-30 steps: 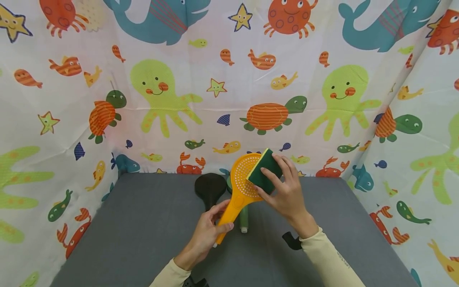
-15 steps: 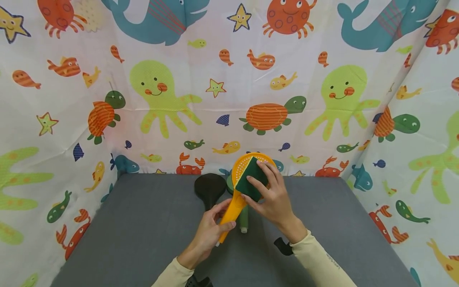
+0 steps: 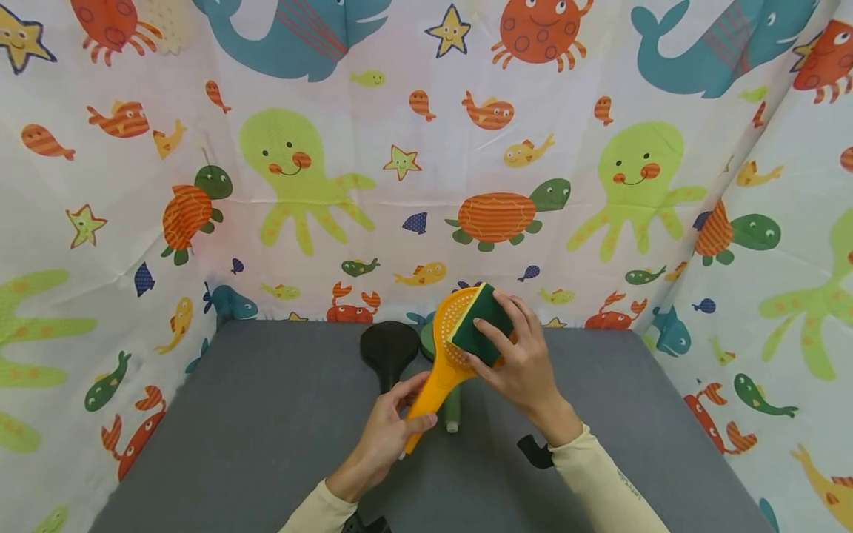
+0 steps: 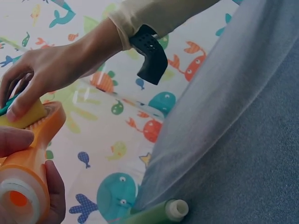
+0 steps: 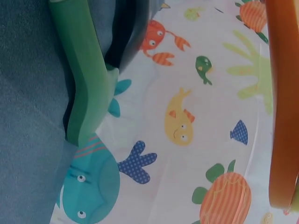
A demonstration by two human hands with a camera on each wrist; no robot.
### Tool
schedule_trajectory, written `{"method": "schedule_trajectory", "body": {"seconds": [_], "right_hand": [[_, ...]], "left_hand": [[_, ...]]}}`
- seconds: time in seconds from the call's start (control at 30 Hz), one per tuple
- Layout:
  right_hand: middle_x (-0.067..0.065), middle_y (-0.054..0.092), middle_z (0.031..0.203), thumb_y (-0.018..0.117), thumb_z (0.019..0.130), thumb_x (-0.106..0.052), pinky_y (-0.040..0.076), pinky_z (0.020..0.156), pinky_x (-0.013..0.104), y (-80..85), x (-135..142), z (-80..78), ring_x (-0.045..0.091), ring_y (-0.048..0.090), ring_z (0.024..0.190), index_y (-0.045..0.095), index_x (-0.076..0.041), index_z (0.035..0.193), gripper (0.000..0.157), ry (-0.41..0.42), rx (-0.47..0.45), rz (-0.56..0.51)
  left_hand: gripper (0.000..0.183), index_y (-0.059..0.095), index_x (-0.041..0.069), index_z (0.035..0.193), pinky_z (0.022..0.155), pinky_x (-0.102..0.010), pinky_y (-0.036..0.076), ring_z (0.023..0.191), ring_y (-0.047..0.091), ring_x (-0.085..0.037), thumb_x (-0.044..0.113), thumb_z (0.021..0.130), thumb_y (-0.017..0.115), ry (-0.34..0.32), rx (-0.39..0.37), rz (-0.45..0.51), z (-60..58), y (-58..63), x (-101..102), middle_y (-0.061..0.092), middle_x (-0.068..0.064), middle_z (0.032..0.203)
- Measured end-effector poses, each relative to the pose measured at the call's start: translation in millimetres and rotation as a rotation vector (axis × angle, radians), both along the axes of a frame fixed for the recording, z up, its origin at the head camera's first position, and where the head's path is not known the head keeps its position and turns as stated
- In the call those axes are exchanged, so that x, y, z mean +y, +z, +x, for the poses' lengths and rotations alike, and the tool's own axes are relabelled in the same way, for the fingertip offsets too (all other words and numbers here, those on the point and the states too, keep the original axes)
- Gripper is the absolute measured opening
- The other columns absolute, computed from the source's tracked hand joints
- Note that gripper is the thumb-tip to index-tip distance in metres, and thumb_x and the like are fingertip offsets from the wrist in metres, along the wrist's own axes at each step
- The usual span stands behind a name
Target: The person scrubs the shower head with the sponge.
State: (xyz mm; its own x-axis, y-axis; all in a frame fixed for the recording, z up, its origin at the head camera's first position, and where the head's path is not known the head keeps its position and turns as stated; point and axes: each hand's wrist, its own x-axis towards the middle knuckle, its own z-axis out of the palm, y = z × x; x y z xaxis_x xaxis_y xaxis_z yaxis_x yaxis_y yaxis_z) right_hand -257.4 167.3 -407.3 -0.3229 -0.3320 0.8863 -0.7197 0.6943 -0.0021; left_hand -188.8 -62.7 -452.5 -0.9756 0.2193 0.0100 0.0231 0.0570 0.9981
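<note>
My left hand (image 3: pixel 386 426) grips the handle of an orange handheld shower head (image 3: pixel 443 374), its round, perforated spray face tilted up. Against that face my right hand (image 3: pixel 526 363) holds a sponge (image 3: pixel 485 326), dark green on the outside and yellow underneath, covering the face's right part. In the left wrist view, the yellow side of the sponge (image 4: pixel 30 116) lies on the nozzles, and the hollow threaded handle end of the shower head (image 4: pixel 35 151) points toward the camera. The right wrist view shows only the orange edge of the shower head (image 5: pixel 282 107); the right hand is out of that view.
Behind the hands, a black shower head (image 3: pixel 390 352) and a green shower head (image 3: pixel 452 411) lie on the grey table (image 3: pixel 286 414). The green one is partly hidden by the orange one. A curtain (image 3: pixel 400 222) printed with sea animals surrounds the table's back and sides.
My right hand slid the sponge down and left across the spray face, then partway back up and right. My left hand and the orange shower head stayed nearly in place, tilting slightly.
</note>
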Motion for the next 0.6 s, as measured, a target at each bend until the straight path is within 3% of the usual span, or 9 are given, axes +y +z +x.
{"method": "schedule_trajectory", "body": {"seconds": [0.27,0.6], "right_hand": [[0.021,0.049,0.144,0.060,0.091,-0.057,0.048,0.094,0.061,-0.3,-0.3,0.0,0.042,0.045,0.129,0.068,-0.014,0.116,0.050,-0.011,-0.028,-0.026],[0.022,0.051,0.141,0.059,0.091,-0.056,0.047,0.095,0.062,-5.8,-15.5,4.4,0.043,0.045,0.128,0.069,-0.016,0.116,0.048,0.036,-0.011,-0.009]], "left_hand": [[0.058,0.055,0.017,0.140,0.091,-0.035,0.043,0.106,0.052,-0.023,0.012,0.085,0.075,-0.014,0.016,-0.026,0.3,-2.5,0.5,0.057,-0.008,0.127],[0.059,0.054,0.014,0.141,0.090,-0.033,0.046,0.108,0.054,-0.024,0.012,0.085,0.074,-0.017,0.028,-0.030,-1.6,-3.1,6.4,0.057,-0.009,0.128]]}}
